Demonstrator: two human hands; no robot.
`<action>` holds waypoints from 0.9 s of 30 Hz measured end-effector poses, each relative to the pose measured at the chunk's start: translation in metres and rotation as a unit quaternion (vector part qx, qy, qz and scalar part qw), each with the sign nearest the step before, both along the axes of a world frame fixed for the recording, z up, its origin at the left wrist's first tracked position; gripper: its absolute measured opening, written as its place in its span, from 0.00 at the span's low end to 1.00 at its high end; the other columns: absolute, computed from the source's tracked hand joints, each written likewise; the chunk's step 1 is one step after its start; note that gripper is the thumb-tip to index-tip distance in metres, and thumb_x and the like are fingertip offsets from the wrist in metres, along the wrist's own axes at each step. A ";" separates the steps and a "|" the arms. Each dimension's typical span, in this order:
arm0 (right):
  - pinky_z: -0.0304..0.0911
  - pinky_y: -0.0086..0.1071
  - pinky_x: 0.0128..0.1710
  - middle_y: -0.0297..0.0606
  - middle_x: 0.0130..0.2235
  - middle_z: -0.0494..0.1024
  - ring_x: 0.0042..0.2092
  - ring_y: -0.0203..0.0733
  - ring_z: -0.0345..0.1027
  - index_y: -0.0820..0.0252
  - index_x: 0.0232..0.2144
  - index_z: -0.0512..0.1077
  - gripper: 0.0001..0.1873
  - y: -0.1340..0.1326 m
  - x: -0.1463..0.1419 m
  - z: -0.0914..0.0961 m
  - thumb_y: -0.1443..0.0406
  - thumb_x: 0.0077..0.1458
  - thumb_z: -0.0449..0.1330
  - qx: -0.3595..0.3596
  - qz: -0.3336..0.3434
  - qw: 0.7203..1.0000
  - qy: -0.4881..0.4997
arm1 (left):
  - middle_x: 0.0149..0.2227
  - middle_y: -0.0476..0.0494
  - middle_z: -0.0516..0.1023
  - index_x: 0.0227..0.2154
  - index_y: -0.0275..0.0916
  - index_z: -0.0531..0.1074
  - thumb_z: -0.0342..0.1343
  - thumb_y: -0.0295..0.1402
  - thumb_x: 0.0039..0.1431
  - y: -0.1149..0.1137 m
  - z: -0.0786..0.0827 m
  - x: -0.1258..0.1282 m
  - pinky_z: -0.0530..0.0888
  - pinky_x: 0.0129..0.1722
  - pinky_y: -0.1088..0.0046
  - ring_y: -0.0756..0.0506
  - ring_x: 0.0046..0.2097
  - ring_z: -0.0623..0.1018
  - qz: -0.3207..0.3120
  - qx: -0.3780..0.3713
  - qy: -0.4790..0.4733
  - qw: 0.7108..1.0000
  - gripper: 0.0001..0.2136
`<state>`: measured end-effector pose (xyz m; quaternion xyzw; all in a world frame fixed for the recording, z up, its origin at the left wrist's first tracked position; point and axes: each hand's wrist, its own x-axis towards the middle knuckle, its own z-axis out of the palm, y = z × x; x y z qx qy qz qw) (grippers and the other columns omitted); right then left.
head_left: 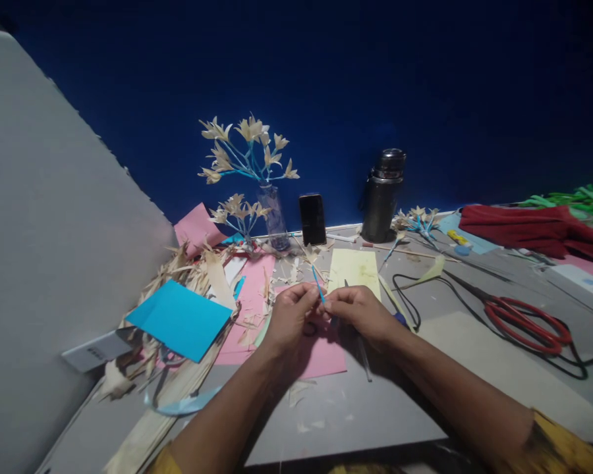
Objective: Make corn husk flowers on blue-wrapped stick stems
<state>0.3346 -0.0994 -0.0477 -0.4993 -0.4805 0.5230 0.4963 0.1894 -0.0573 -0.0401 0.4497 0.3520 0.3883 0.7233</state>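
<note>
Between my two hands stands a craft flower (318,280), its thin stem wrapped in blue and its pale petals at the top. My left hand (296,315) pinches the stem from the left, fingers closed. From the other side my right hand (358,313) pinches the stem near its lower end with thumb and forefinger. Pink paper (326,359) and a yellow sheet (356,263) lie under and behind the hands. A thin metal tool (364,361) shows partly below my right hand; the hand hides the rest of it.
A glass bottle (275,220) holds finished flowers, beside a phone (312,219) and a flask (383,197). Dried husks (178,280) and a blue card (180,319) lie left. Red-handled scissors (528,324), a black cord (410,303) and red cloth (534,230) lie right.
</note>
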 end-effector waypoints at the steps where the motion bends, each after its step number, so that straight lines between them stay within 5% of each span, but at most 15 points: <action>1: 0.55 0.28 0.24 0.36 0.24 0.76 0.24 0.34 0.63 0.63 0.22 0.76 0.13 0.000 0.002 -0.001 0.58 0.49 0.65 -0.014 0.016 0.999 0.039 | 0.21 0.48 0.74 0.29 0.35 0.75 0.69 0.43 0.46 0.002 0.001 -0.001 0.66 0.21 0.76 0.50 0.22 0.72 -0.029 -0.004 -0.009 1.000 0.16; 7: 0.56 0.28 0.26 0.40 0.28 0.79 0.27 0.34 0.65 0.64 0.22 0.77 0.14 -0.002 0.005 0.002 0.57 0.46 0.68 -0.050 0.047 0.994 0.088 | 0.20 0.48 0.73 0.29 0.35 0.75 0.70 0.42 0.46 0.012 -0.003 -0.006 0.61 0.19 0.79 0.51 0.21 0.73 -0.085 -0.020 -0.008 0.996 0.16; 14: 0.50 0.29 0.25 0.31 0.19 0.68 0.23 0.33 0.56 0.63 0.22 0.76 0.13 -0.004 0.002 0.005 0.61 0.53 0.59 0.033 -0.008 0.994 -0.106 | 0.20 0.47 0.74 0.24 0.36 0.74 0.67 0.38 0.50 0.003 -0.003 -0.004 0.63 0.19 0.79 0.50 0.21 0.72 0.014 0.050 0.077 0.996 0.11; 18: 0.53 0.30 0.29 0.31 0.21 0.69 0.27 0.36 0.60 0.62 0.22 0.75 0.14 -0.004 -0.002 0.003 0.62 0.55 0.56 0.078 -0.027 0.980 -0.180 | 0.20 0.50 0.71 0.21 0.36 0.74 0.67 0.36 0.48 -0.001 -0.001 0.000 0.67 0.18 0.77 0.50 0.21 0.73 0.080 0.102 0.105 0.986 0.10; 23: 0.56 0.30 0.32 0.32 0.24 0.74 0.29 0.36 0.63 0.62 0.24 0.76 0.13 -0.004 -0.004 0.004 0.64 0.55 0.55 0.093 -0.020 0.978 -0.186 | 0.26 0.51 0.70 0.22 0.36 0.73 0.68 0.38 0.48 -0.002 -0.005 0.001 0.67 0.17 0.78 0.50 0.23 0.75 0.110 0.139 0.102 0.979 0.12; 27: 0.56 0.30 0.31 0.35 0.25 0.75 0.29 0.37 0.64 0.62 0.24 0.76 0.13 -0.002 -0.002 0.004 0.61 0.54 0.59 0.072 -0.018 0.990 -0.119 | 0.23 0.50 0.72 0.26 0.36 0.74 0.67 0.42 0.51 0.000 -0.004 -0.001 0.64 0.17 0.79 0.51 0.21 0.73 0.053 0.069 0.057 0.995 0.14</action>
